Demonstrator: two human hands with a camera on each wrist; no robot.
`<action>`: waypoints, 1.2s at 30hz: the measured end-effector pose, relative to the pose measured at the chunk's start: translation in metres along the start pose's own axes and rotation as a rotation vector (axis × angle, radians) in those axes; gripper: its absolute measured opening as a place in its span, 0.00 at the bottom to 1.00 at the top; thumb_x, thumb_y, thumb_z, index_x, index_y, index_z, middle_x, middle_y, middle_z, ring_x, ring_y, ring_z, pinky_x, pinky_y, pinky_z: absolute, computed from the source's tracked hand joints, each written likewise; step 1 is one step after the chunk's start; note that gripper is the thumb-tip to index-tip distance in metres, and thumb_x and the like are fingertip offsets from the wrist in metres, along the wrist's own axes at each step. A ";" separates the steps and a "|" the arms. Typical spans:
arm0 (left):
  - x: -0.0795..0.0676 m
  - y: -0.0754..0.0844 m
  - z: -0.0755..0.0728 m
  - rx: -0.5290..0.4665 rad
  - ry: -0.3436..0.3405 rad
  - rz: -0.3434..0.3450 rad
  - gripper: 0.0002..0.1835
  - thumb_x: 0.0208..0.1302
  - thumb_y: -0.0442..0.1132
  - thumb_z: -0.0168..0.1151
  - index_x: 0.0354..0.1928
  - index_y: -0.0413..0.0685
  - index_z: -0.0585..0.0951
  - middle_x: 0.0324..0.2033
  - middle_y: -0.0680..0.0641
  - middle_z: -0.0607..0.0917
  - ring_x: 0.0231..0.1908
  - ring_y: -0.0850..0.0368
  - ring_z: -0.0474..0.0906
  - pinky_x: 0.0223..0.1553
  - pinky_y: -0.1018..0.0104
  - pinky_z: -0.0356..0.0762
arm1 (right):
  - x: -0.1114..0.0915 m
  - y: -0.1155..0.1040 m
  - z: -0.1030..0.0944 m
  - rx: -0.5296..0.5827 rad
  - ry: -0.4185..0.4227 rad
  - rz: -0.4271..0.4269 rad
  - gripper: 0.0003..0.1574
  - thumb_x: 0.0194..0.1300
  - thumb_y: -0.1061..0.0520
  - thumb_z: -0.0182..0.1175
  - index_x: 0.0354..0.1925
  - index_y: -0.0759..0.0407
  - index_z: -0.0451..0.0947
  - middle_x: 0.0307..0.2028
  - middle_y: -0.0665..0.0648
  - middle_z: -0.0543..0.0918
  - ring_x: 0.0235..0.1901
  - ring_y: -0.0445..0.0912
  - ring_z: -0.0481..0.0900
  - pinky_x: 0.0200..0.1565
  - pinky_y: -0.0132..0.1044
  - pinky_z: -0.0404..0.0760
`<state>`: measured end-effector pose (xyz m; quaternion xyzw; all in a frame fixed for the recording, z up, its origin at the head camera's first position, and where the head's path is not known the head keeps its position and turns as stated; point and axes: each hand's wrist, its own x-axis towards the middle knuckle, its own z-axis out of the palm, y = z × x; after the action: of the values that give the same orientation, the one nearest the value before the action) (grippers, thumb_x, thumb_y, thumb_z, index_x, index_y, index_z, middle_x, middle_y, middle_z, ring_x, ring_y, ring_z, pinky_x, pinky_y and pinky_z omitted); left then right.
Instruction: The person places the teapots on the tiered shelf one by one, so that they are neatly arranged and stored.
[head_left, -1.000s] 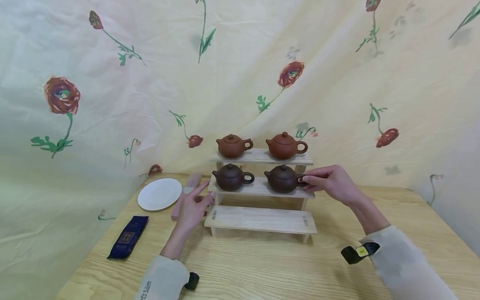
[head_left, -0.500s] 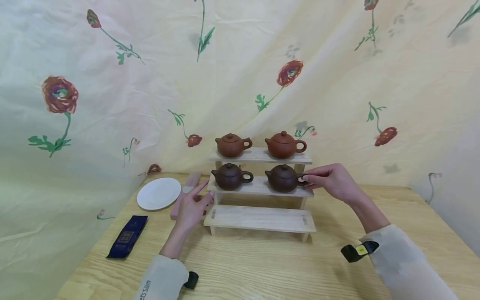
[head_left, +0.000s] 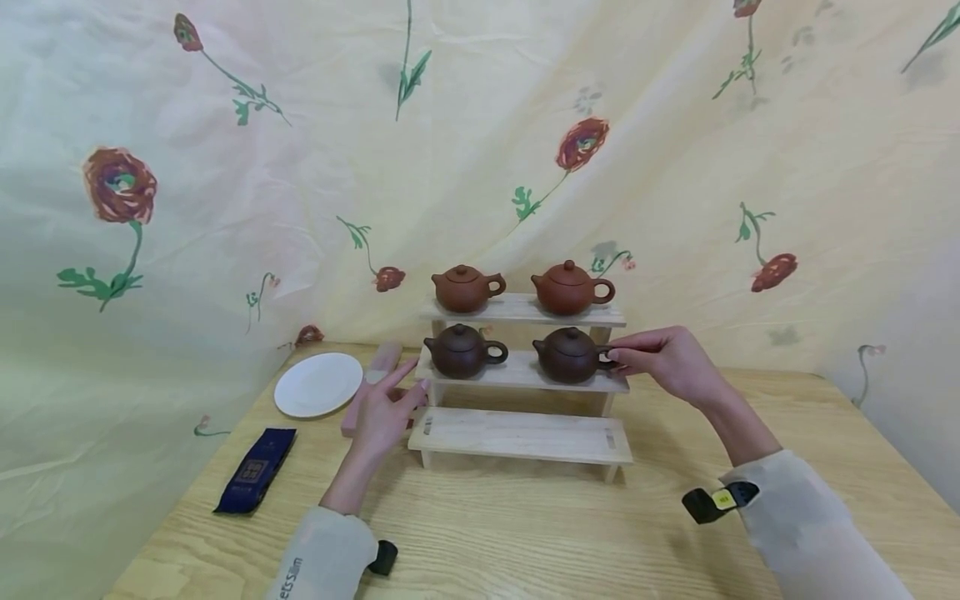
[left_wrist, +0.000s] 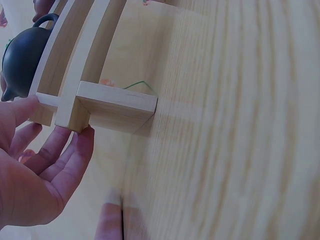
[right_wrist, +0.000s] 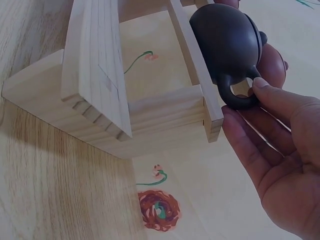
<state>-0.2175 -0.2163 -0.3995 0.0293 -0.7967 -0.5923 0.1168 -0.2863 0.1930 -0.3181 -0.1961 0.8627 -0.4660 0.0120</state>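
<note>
In the head view, my right hand [head_left: 675, 365] pinches the handle of a dark brown teapot [head_left: 567, 356] at the right end of the wooden stand's [head_left: 517, 435] middle shelf. The right wrist view shows thumb and fingers at the handle of this teapot [right_wrist: 227, 42], which sits upright at the shelf's edge. My left hand [head_left: 384, 417] touches the stand's left side with spread fingers. In the left wrist view, its fingertips rest against the shelf ends [left_wrist: 72, 117]. A second dark teapot [head_left: 459, 352] stands on the left of the same shelf.
Two reddish-brown teapots [head_left: 462, 290] stand on the top shelf. To the left lie a white plate [head_left: 318, 385], a dark blue packet [head_left: 257, 471] and a pinkish block [head_left: 384, 360], partly behind my left hand. A flowered cloth [head_left: 480, 150] hangs behind the table [head_left: 480, 533].
The teapot in my right hand has shifted very slightly to the right along the middle shelf. My left hand stays at the stand's side.
</note>
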 end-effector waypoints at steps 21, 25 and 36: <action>0.000 0.001 0.001 -0.024 -0.006 -0.002 0.30 0.74 0.45 0.68 0.75 0.52 0.76 0.33 0.39 0.91 0.26 0.59 0.76 0.27 0.70 0.77 | -0.006 0.002 0.001 0.001 0.013 0.011 0.18 0.75 0.59 0.66 0.56 0.71 0.86 0.50 0.69 0.90 0.38 0.38 0.90 0.44 0.30 0.87; 0.000 0.001 0.001 -0.026 -0.009 -0.003 0.31 0.74 0.45 0.68 0.75 0.50 0.75 0.32 0.39 0.91 0.27 0.58 0.78 0.27 0.69 0.78 | -0.007 0.001 0.001 -0.006 0.018 0.013 0.19 0.74 0.59 0.66 0.56 0.70 0.86 0.50 0.69 0.90 0.38 0.38 0.90 0.44 0.30 0.87; -0.001 0.000 0.000 -0.031 -0.001 -0.015 0.29 0.74 0.45 0.68 0.75 0.54 0.76 0.33 0.40 0.91 0.36 0.54 0.85 0.35 0.64 0.85 | -0.005 -0.001 0.001 -0.028 0.020 0.010 0.18 0.74 0.59 0.67 0.56 0.70 0.86 0.50 0.68 0.90 0.38 0.40 0.91 0.47 0.38 0.89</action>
<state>-0.2167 -0.2158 -0.4001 0.0331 -0.7873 -0.6053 0.1123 -0.2814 0.1932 -0.3188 -0.1873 0.8700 -0.4560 0.0031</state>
